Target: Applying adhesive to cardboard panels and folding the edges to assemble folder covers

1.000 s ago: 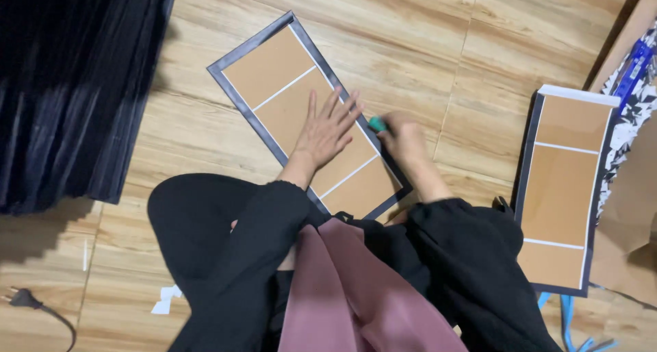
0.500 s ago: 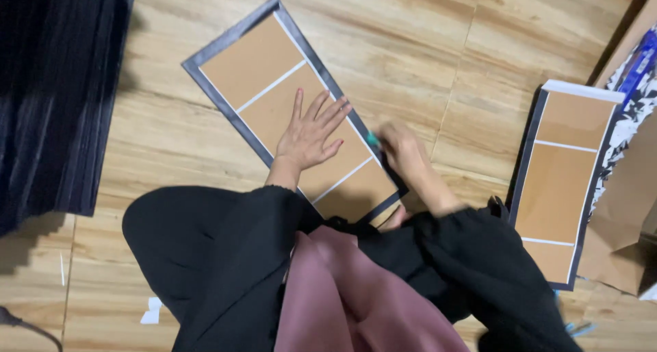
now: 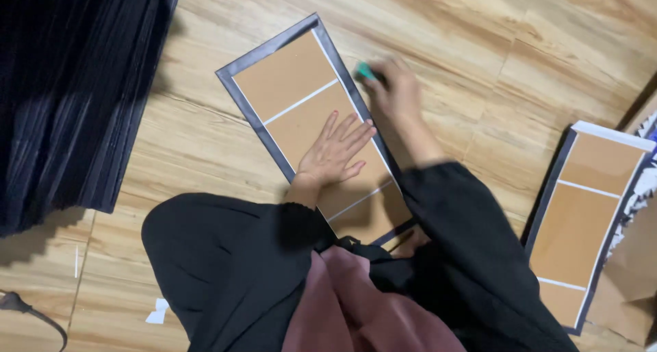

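Cardboard panel with dark edging lies flat on the wooden floor, pinned by the left hand, spread open-palmed, grasping nothing, likely to stop sliding. At two o'clock of it, the right hand clenches a small green tool against the panel's edge.

Left hand flat, palm down, fingers spread and pointing up and to the right, wrist bare below a black sleeve. Right hand stretched farther forward, blurred, fingers curled shut around something small and green, forearm bare from the black sleeve to the wrist. Both arms reaching ahead of the body, hands apart.
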